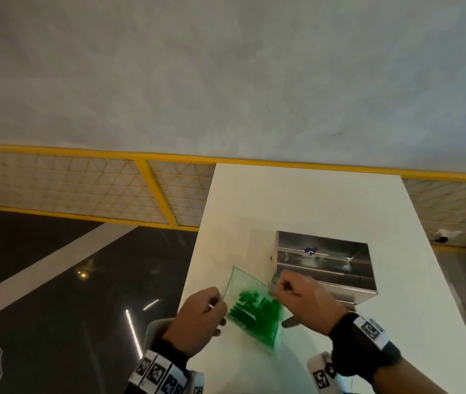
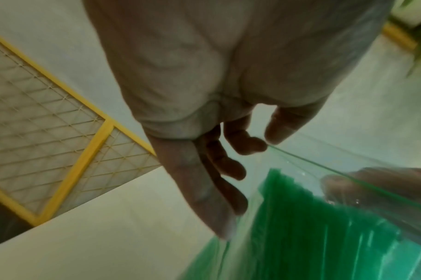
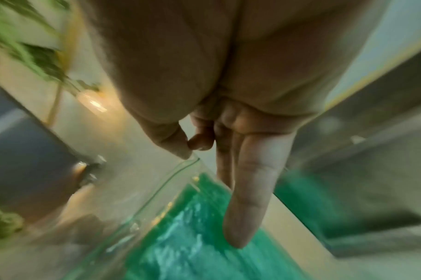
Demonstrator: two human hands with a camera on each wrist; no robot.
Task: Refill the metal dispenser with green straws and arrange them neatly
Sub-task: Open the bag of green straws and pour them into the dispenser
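Note:
A clear plastic bag (image 1: 244,282) holding a bundle of green straws (image 1: 257,311) hangs over the white counter (image 1: 297,200), between my two hands. My left hand (image 1: 206,311) pinches the bag's left edge between thumb and forefinger. My right hand (image 1: 297,291) pinches the bag's right top edge just in front of the metal dispenser (image 1: 323,265). The dispenser stands open and its steel trough looks empty of straws. In the left wrist view the straws (image 2: 312,227) show through the bag (image 2: 324,161). In the right wrist view the straws (image 3: 185,236) are blurred below the bag's rim (image 3: 180,170).
The white counter runs away from me to a yellow-framed mesh panel (image 1: 84,186) under a grey wall. A dark glossy floor (image 1: 41,280) lies to the left of the counter. Green leaves (image 3: 25,37) blur past in the right wrist view.

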